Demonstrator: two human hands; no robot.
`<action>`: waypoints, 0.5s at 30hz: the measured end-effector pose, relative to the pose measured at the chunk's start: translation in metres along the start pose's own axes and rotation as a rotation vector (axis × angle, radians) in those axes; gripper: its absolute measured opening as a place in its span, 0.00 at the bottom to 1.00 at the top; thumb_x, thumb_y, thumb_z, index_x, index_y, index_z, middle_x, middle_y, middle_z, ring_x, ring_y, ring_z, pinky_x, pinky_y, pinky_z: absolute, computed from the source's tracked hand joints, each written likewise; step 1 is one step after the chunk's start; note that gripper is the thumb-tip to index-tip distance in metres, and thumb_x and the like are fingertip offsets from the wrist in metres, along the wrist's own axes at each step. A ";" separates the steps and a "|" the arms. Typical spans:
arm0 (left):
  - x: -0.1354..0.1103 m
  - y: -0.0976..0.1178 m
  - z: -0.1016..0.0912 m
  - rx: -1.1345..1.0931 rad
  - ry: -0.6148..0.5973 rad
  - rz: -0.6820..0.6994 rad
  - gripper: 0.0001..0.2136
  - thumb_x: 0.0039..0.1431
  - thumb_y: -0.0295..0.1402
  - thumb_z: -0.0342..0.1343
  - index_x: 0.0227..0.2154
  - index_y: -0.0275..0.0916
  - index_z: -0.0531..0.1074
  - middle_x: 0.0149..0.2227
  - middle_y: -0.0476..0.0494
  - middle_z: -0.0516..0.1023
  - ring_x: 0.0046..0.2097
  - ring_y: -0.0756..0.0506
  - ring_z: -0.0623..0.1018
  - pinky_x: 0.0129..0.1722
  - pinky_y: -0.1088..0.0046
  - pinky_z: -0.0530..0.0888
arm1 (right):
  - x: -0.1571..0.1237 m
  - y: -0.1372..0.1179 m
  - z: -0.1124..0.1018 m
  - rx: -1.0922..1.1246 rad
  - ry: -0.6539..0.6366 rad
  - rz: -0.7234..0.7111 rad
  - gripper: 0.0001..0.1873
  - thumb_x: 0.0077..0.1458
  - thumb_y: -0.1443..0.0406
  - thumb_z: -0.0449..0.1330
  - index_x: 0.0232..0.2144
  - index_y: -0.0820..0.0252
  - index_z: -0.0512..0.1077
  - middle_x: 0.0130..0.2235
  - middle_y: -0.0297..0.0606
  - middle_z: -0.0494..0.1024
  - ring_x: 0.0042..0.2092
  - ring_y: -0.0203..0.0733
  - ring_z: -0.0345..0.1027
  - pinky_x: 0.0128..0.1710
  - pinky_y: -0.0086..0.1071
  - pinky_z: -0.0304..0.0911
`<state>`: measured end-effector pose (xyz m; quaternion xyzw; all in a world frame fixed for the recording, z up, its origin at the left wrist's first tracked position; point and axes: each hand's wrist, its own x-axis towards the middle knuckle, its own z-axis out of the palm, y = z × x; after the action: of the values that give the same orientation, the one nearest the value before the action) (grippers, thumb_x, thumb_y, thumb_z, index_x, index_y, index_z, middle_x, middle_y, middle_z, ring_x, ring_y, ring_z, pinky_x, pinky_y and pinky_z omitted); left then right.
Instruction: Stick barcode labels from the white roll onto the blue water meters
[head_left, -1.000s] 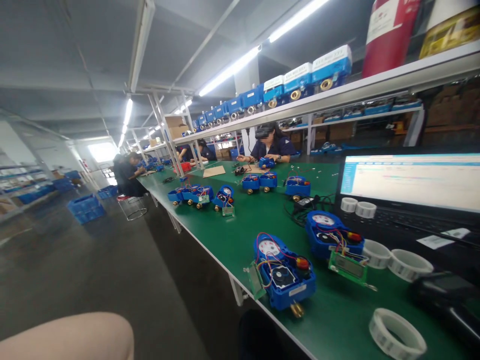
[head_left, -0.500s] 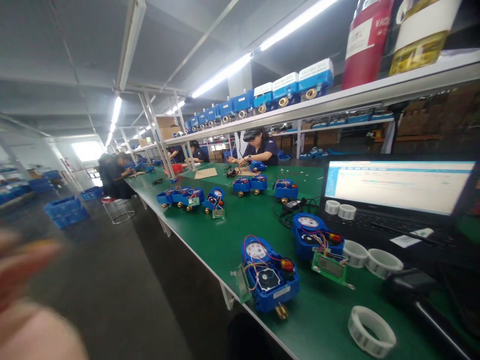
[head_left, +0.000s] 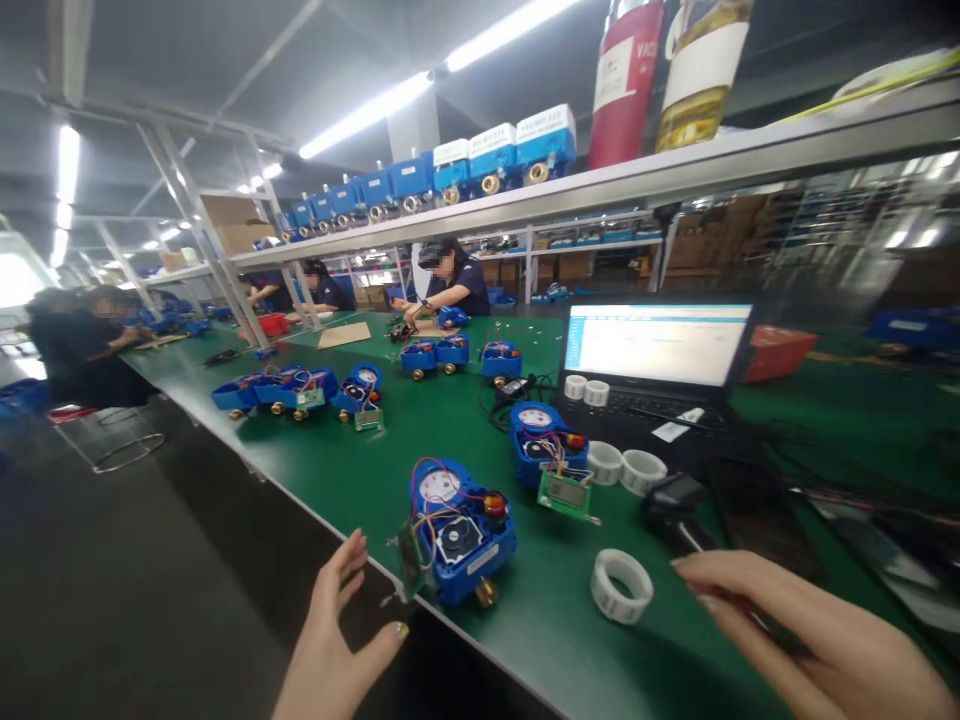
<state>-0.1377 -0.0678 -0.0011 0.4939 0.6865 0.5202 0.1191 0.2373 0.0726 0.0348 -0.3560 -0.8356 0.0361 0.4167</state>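
My left hand (head_left: 337, 630) hovers open at the near edge of the green bench (head_left: 360, 470), fingers spread, holding nothing, just left of an opened blue water meter (head_left: 459, 528) with coloured wires and a small circuit board. My right hand (head_left: 810, 640) reaches in from the lower right with fingers stretched out, empty, close to a white label roll (head_left: 621, 585) and a black handheld scanner (head_left: 675, 505). A second opened blue meter (head_left: 546, 450) with a green display board lies behind.
An open laptop (head_left: 656, 345) stands behind the meters, with white label rolls (head_left: 622, 467) beside it. More blue meters (head_left: 300, 390) lie along the bench. Seated workers (head_left: 450, 280) sit at the far side and left end. A shelf (head_left: 570, 190) above carries meters and bottles.
The view has swung right and down. Both my hands have come into view over the bench edge, the left near the closest meter, the right near the label roll.
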 end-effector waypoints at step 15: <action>0.012 0.010 0.036 -0.036 0.083 -0.012 0.35 0.49 0.43 0.59 0.59 0.45 0.52 0.54 0.38 0.66 0.55 0.35 0.68 0.57 0.47 0.62 | -0.006 0.017 0.038 0.110 -0.344 0.058 0.11 0.60 0.66 0.49 0.42 0.56 0.69 0.53 0.44 0.67 0.51 0.42 0.66 0.48 0.36 0.66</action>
<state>-0.1137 -0.0372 -0.0037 0.4654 0.6843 0.5518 0.1027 0.2219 0.0904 -0.0001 -0.3451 -0.8809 0.1540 0.2850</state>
